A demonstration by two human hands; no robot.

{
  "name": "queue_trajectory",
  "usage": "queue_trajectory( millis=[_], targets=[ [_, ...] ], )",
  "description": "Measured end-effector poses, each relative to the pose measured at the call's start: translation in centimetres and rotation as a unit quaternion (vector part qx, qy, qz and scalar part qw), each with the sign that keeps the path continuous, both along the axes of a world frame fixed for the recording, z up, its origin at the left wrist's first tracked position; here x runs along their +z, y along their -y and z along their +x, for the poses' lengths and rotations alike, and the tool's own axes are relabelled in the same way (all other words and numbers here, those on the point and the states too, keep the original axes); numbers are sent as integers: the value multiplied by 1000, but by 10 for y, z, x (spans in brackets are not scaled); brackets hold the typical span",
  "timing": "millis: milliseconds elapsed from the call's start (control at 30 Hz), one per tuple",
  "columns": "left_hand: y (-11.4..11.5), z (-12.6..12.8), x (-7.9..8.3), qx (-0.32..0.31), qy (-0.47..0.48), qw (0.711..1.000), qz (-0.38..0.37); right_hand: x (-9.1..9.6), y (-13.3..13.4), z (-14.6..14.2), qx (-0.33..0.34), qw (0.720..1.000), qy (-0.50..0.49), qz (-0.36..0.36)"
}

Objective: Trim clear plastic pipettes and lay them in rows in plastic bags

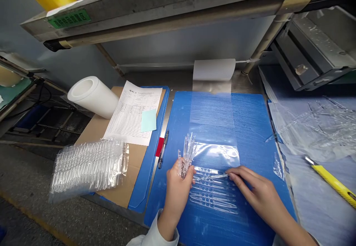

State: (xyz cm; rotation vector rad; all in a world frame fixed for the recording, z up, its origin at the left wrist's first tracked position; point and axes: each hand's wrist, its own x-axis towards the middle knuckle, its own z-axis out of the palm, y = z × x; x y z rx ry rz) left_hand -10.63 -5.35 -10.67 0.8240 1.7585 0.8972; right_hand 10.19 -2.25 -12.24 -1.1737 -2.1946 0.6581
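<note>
On the table [244, 85], a blue corrugated mat [258, 135] carries clear film [211, 109]; the left hand [176, 186] clamps a bundle of clear pipettes [188, 155], raised off the laid row [214, 198], while the right hand [250, 186] pinches one pipette [211, 176] at that row.

Clear plastic pipettes [187, 156] bundled upright; row of others [213, 196] lying parallel.
</note>
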Motion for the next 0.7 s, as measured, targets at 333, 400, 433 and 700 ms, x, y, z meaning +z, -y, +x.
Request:
queue_trajectory(
  millis=[333,400,433,700],
  targets=[
    [-16,1,-3,47,-60,997,17,-8,0,14,72,992,8,100],
    [-18,-2,-5,58,-60,996,44,-13,-3,15,33,992,11,120],
    [-19,-4,-6,65,-49,995,57,-16,-4,15,15,992,13,127],
    [-14,-12,-11,52,90,994,28,-33,-7,17,17,993,26,114]
  ],
)
